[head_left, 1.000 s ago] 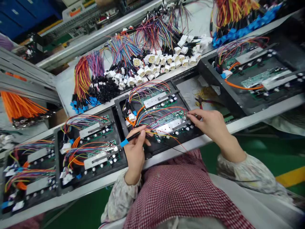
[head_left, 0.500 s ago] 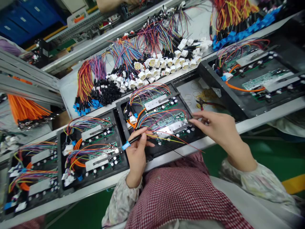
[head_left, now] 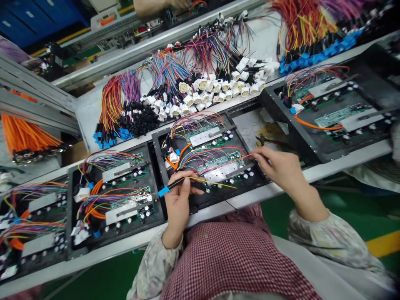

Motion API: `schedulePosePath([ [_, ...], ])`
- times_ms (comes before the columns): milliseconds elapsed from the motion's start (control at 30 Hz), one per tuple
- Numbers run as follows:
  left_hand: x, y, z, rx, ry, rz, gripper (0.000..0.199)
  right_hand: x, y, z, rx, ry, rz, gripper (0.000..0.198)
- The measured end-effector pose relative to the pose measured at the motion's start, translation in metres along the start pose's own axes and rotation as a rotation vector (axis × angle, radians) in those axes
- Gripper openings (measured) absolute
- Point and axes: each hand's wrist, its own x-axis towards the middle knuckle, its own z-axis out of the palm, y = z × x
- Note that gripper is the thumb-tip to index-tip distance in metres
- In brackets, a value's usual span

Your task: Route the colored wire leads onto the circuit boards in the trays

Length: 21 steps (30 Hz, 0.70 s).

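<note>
Over the front left of the middle black case point(head_left: 195, 203), my left hand point(head_left: 178, 200) pinches a wire harness point(head_left: 176, 183) with black sleeving and a blue connector point(head_left: 163, 191) at its left end. A loose yellow wire point(head_left: 218, 183) and a black wire stick out to the right from it. My right hand point(head_left: 278, 166) closes thumb and fingers on the far end of a red wire point(head_left: 233, 159) that runs from the harness, stretched above the lower circuit board point(head_left: 223, 166). That board carries a silver plate and capacitors. Above it lies a second board point(head_left: 208, 135) with its wires plugged in.
More black cases with wired boards stand left point(head_left: 117, 187) and right point(head_left: 337, 104) along the rail. Bundled harnesses with white connectors point(head_left: 200, 93) lie behind. Red-handled pliers point(head_left: 265, 141) lie beyond my right hand. A person's arm point(head_left: 153, 6) shows at the top.
My right hand, earlier with nothing clearly between its fingers, now grips the red wire's end and pulls it straight. The left hand keeps hold of the harness. The view has shifted slightly.
</note>
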Motion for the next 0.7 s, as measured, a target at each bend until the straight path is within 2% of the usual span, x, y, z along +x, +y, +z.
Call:
schedulePosePath([
  [67,-0.001,-0.001,-0.001,0.018,0.011,-0.006,0.013,0.000,0.001,0.008,0.006,-0.045,0.016,0.034],
  [233,-0.004,-0.003,-0.005,0.074,0.027,-0.018,0.016,-0.002,0.002,0.015,-0.006,-0.047,0.083,0.037],
  [467,-0.007,-0.003,-0.004,0.120,0.059,-0.005,0.020,0.000,0.005,0.014,0.035,-0.076,0.034,0.038],
  [700,-0.010,0.003,-0.004,0.164,0.036,0.047,0.009,0.001,0.002,0.014,-0.073,-0.036,0.042,0.040],
])
